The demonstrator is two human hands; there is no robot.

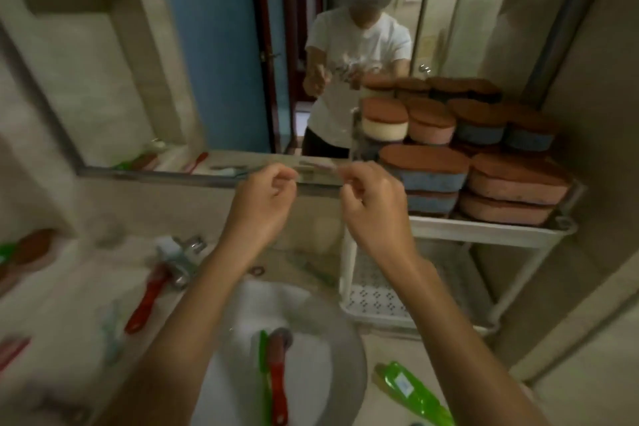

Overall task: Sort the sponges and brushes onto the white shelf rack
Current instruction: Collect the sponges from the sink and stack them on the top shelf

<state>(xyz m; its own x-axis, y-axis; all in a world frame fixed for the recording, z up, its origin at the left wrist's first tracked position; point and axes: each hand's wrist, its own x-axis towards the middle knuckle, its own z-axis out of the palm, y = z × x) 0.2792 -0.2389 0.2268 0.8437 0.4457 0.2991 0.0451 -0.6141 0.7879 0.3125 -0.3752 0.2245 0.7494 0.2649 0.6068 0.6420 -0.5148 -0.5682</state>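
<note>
The sponges [449, 162] already fill the rack [484, 231] top at two o'clock; brushes [276, 380] wait in the sink [349, 349] at six. The left hand [262, 204] and right hand [373, 207] each pinch a blurred clear packet [313, 172].

Home bathroom. White washbasin [249, 304] sunk in beige desk [69, 322]. Chrome tap [183, 259] behind basin, to left. Wall mirror [224, 62] above basin, blue door [214, 45] reflected in it. White shelf rack [484, 228] right of basin.
</note>
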